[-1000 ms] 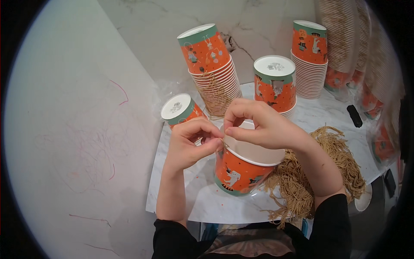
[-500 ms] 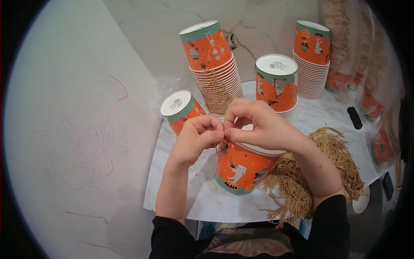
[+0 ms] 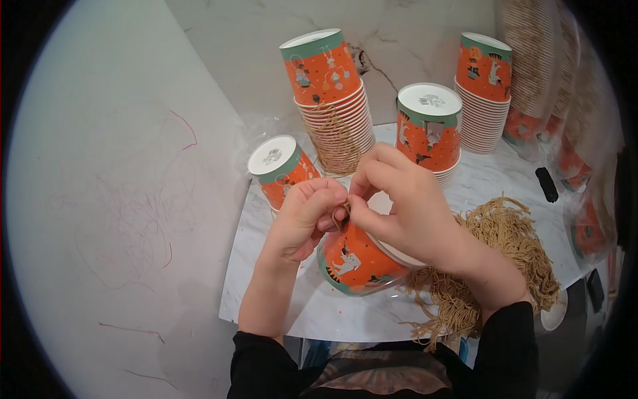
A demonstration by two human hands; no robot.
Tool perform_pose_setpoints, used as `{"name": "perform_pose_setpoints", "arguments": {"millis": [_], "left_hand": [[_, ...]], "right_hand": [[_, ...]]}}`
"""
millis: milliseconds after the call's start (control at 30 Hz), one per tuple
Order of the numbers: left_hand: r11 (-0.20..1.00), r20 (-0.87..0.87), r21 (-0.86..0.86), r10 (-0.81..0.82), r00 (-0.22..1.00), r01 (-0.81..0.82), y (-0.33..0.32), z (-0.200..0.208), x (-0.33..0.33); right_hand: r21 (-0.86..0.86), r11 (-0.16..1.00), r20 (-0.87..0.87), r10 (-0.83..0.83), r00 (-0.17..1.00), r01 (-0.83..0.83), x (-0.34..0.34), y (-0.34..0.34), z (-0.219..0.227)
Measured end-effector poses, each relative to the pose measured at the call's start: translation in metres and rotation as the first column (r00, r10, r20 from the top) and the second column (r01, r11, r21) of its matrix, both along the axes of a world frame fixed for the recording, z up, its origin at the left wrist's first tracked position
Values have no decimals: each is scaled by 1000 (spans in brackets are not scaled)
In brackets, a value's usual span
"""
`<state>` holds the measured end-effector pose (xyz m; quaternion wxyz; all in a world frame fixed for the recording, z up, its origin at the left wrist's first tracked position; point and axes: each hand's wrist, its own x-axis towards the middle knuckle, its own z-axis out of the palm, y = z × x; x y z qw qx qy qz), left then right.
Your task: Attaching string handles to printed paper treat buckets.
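Note:
An orange paper bucket [image 3: 362, 266] with a green base band and printed figures stands tilted on the marble-patterned table, its white rim leaning to the upper right. At the rim my left hand [image 3: 302, 216] pinches a thin tan string [image 3: 337, 223], which bends in a small loop beside the fingertips. Close against it, my right hand [image 3: 409, 206] has thumb and forefinger pinched at the same string. How the string meets the bucket is hidden behind my fingers. A heap of cut tan strings [image 3: 512, 246] lies under and beside my right forearm.
Upside-down bucket stacks stand behind: a tall one [image 3: 335, 113] draped with strings, a shorter one [image 3: 430, 130] and one at back right [image 3: 484, 93]. Another upturned bucket [image 3: 282, 169] is left of my hands. Plastic-wrapped stacks [image 3: 531, 60] line the right; a black object [image 3: 546, 184] lies nearby.
The bucket has tipped further and shifted left. My right hand has risen a little and turned. A loop of the string now shows by my left fingertips.

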<state>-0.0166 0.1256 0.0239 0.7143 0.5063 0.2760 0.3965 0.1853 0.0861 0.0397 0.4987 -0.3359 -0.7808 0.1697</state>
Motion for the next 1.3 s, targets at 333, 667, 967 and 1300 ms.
{"name": "perform_pose_setpoints", "arguments": {"millis": [333,667,967,1300], "left_hand": [[997,13,-27,69,998,-68,0,4,1],[995,-47,70,78,996,-75,0,5,1],[996,-78,90,37,996,-30,6,-2,2],[980,-145,163,133,980,-109,6,0,-1]], "right_hand": [[106,991,10,-81,997,79,-2,-7,-5],[68,998,-96,5,995,2,2,8,-6],[-122,988,-181,77,980,-100,9,25,-10],[156,981,-22,-110,994,112,2,25,-15]]}}
